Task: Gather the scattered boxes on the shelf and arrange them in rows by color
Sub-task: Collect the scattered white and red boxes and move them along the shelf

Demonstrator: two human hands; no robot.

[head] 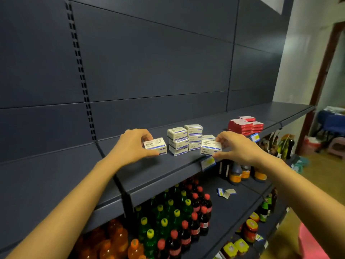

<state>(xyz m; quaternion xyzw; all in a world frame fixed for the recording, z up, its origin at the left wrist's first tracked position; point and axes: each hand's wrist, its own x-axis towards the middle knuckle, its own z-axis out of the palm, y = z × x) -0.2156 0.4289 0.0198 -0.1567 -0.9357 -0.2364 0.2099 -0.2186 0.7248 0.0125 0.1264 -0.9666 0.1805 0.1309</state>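
On the dark blue shelf (pixel 168 171) stands a stack of white boxes (pixel 184 139) with blue print, piled about three high in two columns. My left hand (pixel 130 144) grips one white box (pixel 155 146) just left of the stack, resting on the shelf. My right hand (pixel 237 146) holds another white box (pixel 211 147) at the stack's right side, near the shelf's front edge. Farther right lies a pile of red boxes (pixel 245 125), apart from both hands.
The lower shelf holds orange, green and red-capped bottles (pixel 168 221), dark sauce bottles (pixel 240 171) and loose price tags (pixel 225 192). Jars (pixel 250 230) sit lower right. The shelf's back panel (pixel 149 62) rises behind. Chairs and a stool stand at the far right.
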